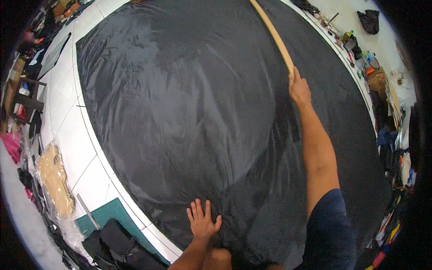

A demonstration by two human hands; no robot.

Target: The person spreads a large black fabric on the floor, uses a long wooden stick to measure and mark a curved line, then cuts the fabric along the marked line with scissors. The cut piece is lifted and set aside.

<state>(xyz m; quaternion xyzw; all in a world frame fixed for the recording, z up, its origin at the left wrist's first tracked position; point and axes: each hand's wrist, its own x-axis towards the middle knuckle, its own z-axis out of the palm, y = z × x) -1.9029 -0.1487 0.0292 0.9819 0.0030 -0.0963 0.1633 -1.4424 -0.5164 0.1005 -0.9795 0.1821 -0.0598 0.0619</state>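
- On my feed, L hand (204, 221): fingers open & spread, palm down on blk sheet (189, 112), nr its near edge.
- My R hand (300, 91): fingers closed round near end of wooden strip (274, 33), which runs twd sheet's far edge, R of ctr. Can't tell if strip touches sheet.
- Sheet covers much of white floor (63, 103), creased nr L hand; my R arm (318, 144) blocks view of part of its R half.
- Off sheet's near L edge: green mat (119, 210), partly hidden by dark bag (117, 238); grey bar (87, 212) at mat's L corner.
- Farther along L side: tan pcs (54, 180) in clear wrap, dark stool (30, 100), pink bag (12, 146).
- Beyond R edge: cardboard (377, 83) amid clutter; blk bag (369, 21) farther off.
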